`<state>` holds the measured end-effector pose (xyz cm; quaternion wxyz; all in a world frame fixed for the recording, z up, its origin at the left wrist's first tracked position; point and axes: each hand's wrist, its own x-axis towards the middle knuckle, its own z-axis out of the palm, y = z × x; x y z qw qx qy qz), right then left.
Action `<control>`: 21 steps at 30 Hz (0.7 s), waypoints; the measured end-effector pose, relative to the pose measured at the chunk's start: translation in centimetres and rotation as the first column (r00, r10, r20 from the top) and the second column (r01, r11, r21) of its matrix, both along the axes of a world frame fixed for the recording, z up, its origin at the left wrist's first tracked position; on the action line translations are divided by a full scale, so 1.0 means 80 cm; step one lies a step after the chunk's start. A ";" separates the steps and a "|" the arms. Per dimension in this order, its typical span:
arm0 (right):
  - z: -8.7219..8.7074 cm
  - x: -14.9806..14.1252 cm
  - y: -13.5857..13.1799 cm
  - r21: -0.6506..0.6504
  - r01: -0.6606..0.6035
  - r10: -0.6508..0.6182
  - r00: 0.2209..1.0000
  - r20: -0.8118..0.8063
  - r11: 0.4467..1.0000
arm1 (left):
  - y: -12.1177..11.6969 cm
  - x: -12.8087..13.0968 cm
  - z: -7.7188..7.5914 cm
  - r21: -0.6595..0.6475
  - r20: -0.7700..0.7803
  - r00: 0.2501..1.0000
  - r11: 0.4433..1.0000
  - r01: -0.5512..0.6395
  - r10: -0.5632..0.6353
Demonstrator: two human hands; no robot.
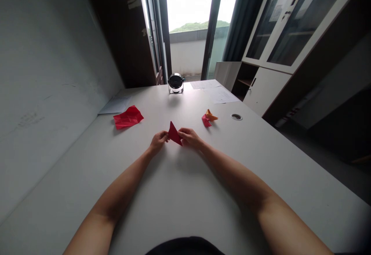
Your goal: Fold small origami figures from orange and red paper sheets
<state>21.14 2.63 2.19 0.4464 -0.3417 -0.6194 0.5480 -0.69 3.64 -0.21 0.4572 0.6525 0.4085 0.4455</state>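
A piece of folded red paper (pixel 174 134), with a pointed top and a pointed lower right corner, is held between my two hands above the white table. My left hand (pixel 159 141) pinches its left edge. On the other side, the fingers of my right hand (pixel 189 136) are closed on its right edge. Beyond my left hand lies a creased, partly unfolded sheet of red paper (pixel 128 117). Farther right, past my right hand, sit small folded paper pieces, one red (pixel 206 121) and one orange (pixel 211 116), touching each other.
A small round black-and-silver device (pixel 176 83) stands at the table's far end. White papers (pixel 223 95) lie at the back right, another sheet (pixel 115 104) at the left by the wall. A round cable hole (pixel 236 117) is near the right edge. Cabinets (pixel 266 85) stand beyond.
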 end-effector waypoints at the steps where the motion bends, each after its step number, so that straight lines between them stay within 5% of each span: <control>1: 0.002 0.000 -0.001 -0.004 -0.002 0.002 1.000 0.006 1.000 | 0.000 0.000 0.001 -0.011 0.018 1.000 1.000 0.016 -0.015; 21: 0.011 -0.010 -0.013 -0.070 -0.050 0.047 0.998 -0.044 0.996 | -0.009 0.003 0.019 -0.099 0.141 0.988 0.992 0.083 -0.068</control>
